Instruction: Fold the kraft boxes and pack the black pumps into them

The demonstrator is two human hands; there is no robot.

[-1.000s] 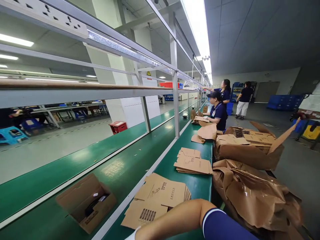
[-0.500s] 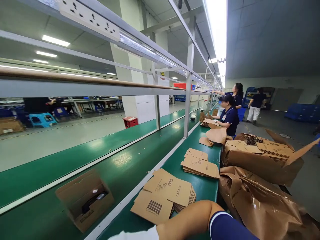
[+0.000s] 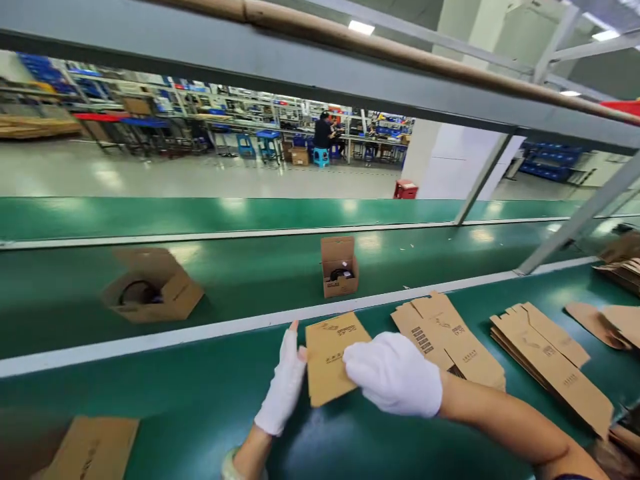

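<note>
A flat-folded cardboard box [image 3: 330,360] with dark print is held tilted above the green work surface. My right hand [image 3: 395,375], in a white glove, has its fingers closed on the box's right edge. At the box's left edge is my left hand [image 3: 283,383], in a white glove with bare fingertips. Its fingers are stretched out and the thumb points toward the box; whether it touches cannot be made out. A stack of flat cardboard boxes [image 3: 445,333] lies right of my right hand, partly behind my forearm. Another flat stack [image 3: 545,360] lies farther right.
On the green conveyor [image 3: 260,280] beyond the pale rail [image 3: 240,337] stand an open box [image 3: 340,283] with dark contents and another open box [image 3: 180,293] with a black cable. Part of a cardboard box [image 3: 95,447] shows at lower left. A metal post [image 3: 575,220] rises at right.
The view has swung left and down from along the line to the work surface. Both gloved hands now show, with a flat cardboard box in my right hand.
</note>
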